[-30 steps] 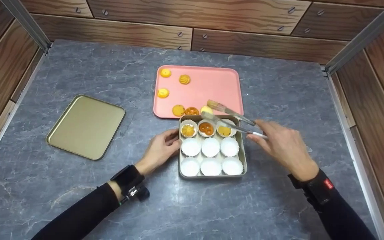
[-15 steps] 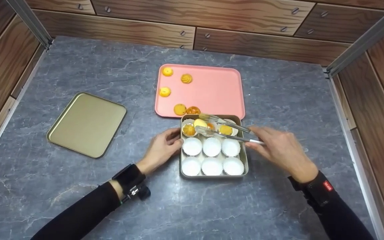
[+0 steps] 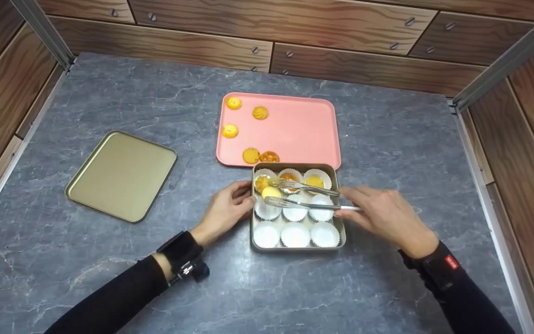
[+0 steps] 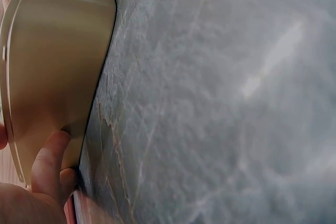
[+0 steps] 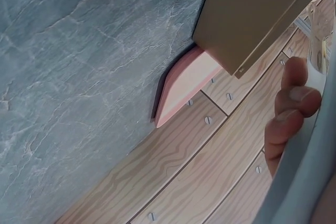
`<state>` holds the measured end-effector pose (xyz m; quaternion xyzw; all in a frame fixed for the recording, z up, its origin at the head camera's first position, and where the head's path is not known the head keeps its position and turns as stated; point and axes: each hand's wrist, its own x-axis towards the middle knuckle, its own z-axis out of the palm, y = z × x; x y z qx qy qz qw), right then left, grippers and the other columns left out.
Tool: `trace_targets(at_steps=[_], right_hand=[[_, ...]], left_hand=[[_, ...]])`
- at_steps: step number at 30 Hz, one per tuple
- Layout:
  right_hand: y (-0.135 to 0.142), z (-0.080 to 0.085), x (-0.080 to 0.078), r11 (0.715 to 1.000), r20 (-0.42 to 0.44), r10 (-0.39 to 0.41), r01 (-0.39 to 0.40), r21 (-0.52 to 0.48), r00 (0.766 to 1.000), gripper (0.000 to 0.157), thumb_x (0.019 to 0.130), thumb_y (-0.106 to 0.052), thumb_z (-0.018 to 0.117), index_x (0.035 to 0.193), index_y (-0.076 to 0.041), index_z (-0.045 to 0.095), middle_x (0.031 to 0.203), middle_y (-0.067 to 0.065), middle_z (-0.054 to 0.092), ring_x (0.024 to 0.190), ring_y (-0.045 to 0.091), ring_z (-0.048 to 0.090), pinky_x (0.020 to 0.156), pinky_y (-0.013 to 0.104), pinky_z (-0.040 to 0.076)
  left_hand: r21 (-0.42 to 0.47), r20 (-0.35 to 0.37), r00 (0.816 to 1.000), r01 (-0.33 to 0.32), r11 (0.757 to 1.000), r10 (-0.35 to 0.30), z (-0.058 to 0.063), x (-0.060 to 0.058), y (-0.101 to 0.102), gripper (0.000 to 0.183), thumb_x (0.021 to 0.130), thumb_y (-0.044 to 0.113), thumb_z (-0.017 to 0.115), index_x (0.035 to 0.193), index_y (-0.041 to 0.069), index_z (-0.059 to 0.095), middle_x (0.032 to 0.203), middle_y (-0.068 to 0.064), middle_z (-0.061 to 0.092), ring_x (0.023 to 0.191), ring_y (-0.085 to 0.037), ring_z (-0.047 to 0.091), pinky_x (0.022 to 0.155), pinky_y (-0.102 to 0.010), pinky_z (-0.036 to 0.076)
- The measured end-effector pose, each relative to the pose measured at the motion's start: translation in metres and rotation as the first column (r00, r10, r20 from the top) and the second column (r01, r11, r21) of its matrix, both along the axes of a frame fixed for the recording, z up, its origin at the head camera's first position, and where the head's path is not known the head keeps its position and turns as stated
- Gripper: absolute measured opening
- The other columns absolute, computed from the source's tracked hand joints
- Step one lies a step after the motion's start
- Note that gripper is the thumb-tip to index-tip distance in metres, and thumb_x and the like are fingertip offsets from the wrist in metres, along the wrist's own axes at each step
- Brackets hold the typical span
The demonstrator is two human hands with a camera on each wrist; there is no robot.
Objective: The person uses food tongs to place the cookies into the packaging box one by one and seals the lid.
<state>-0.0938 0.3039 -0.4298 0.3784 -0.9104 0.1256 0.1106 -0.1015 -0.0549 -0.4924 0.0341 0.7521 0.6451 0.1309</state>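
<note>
My right hand (image 3: 380, 218) grips metal serving tongs (image 3: 313, 205), whose ends hold a pale yellow round cookie (image 3: 271, 193) over the left side of a gold tin (image 3: 298, 249). The cookie is above the left paper cup (image 3: 267, 212) of the middle row. In the tin's back row, cups hold a ridged cookie (image 3: 262, 182), an orange pretzel-like cookie partly behind the tongs, and a flat yellow cookie (image 3: 314, 181). My left hand (image 3: 224, 207) holds the tin's left wall, its thumb at the rim and fingers (image 4: 48, 163) against the outside.
A pink tray (image 3: 299, 125) lies behind the tin, which overlaps its front edge. Several cookies, one of them a swirled cookie (image 3: 260, 112), lie on its left part. A gold lid (image 3: 123, 178) lies to the left on the grey marbled table (image 3: 193, 116).
The tongs have carried the pale yellow cookie from the tray's front edge leftward and toward me, over the tin to the middle row. My left hand stays at the tin.
</note>
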Motion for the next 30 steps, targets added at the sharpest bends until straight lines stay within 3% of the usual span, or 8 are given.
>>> trace_targets(at_steps=[5,14,30], right_hand=[[-0.002,0.000,0.000,0.999,0.010,0.026,-0.026,0.020,1.000,0.048,0.089,-0.042,0.078,0.124,-0.009,0.071,0.094,0.008,0.075,0.063,0.017,0.068,0.052,0.033,0.059],[-0.007,-0.001,-0.001,0.997,-0.054,0.073,-0.071,0.039,0.996,0.047,0.090,-0.046,0.076,0.119,-0.009,0.072,0.083,0.004,0.071,0.054,0.013,0.060,0.043,0.027,0.051],[-0.010,-0.001,-0.003,0.996,-0.042,0.065,-0.062,0.069,0.997,0.050,0.090,-0.046,0.077,0.125,-0.012,0.071,0.081,0.001,0.068,0.055,0.011,0.056,0.045,0.029,0.052]], left_hand=[[-0.002,0.011,1.000,-0.001,1.000,0.001,0.001,0.000,0.000,0.056,0.096,0.010,0.070,0.146,-0.006,0.050,0.149,-0.025,0.052,0.133,-0.035,0.058,0.109,-0.035,0.052],[-0.016,0.028,1.000,0.006,1.000,-0.005,0.002,0.000,0.000,0.057,0.096,0.010,0.070,0.147,-0.005,0.049,0.149,-0.025,0.052,0.134,-0.036,0.057,0.110,-0.037,0.051],[-0.020,0.008,1.000,-0.001,1.000,0.001,0.001,0.001,0.001,0.055,0.096,0.009,0.069,0.145,-0.006,0.050,0.148,-0.026,0.054,0.132,-0.037,0.059,0.108,-0.036,0.053]])
